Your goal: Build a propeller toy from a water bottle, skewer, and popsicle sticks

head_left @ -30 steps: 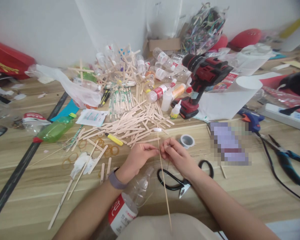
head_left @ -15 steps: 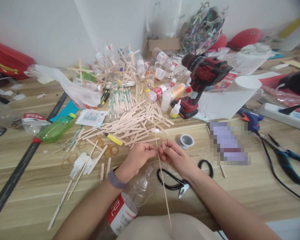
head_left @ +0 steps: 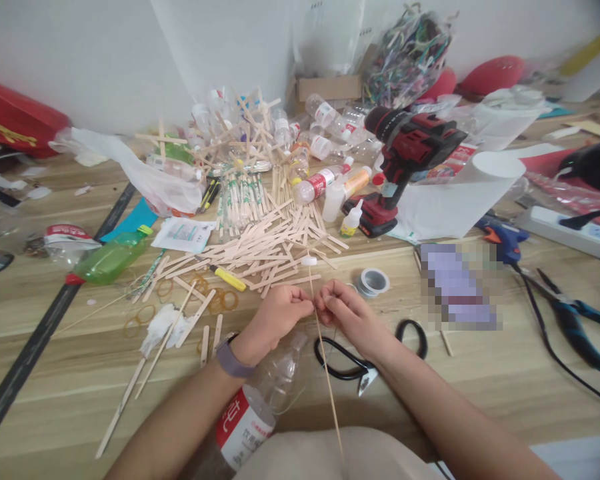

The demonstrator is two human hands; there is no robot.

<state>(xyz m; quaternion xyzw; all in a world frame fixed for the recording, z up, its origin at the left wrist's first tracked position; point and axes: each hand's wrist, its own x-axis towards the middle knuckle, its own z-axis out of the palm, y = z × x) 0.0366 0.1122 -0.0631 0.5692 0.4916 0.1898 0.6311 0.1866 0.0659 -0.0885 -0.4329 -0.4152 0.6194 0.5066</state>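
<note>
Just now shifting slightly leftward near mid-frame, pinching fingertips closed on the left hand point(head_left: 281, 317), keeping the thin stick point(head_left: 325, 360) slanting between to lower centre with its white cap point(head_left: 309, 261) carried further left, and pinching likewise with the right hand point(head_left: 351, 312), with anything held too small to tell, apparently continuing fine work.
</note>
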